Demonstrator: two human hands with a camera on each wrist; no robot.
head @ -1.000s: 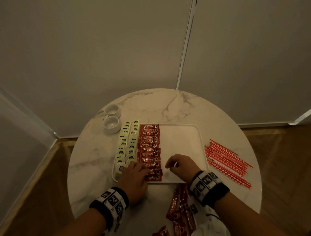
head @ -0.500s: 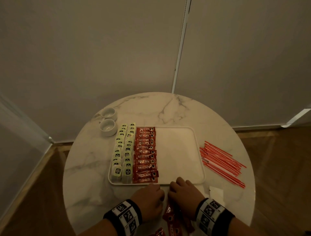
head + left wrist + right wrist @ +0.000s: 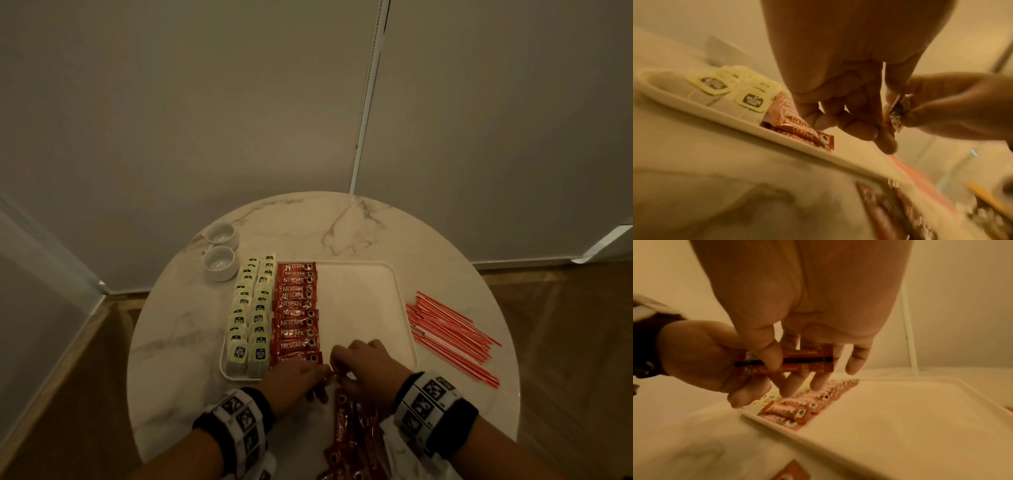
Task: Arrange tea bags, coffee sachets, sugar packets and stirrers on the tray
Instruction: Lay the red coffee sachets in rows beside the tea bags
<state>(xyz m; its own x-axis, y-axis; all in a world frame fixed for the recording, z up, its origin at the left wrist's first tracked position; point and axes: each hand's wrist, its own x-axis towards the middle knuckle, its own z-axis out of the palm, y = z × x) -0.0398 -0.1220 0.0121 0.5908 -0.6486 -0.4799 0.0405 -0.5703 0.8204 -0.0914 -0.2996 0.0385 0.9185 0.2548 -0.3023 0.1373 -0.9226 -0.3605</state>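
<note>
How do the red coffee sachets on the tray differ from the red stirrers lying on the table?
The red Nescafe coffee sachets lie in a neat overlapping column on the white rectangular tray; the thin red stirrers lie in a loose fanned heap on the round marble table, right of the tray. The sachets are flat, wide and printed; the stirrers are long, narrow sticks. Both are red, and no hand touches either group.

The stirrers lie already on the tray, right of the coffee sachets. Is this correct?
Not correct. In the head view the stirrers lie on the marble table, outside the tray, though indeed right of the coffee sachets.
</note>
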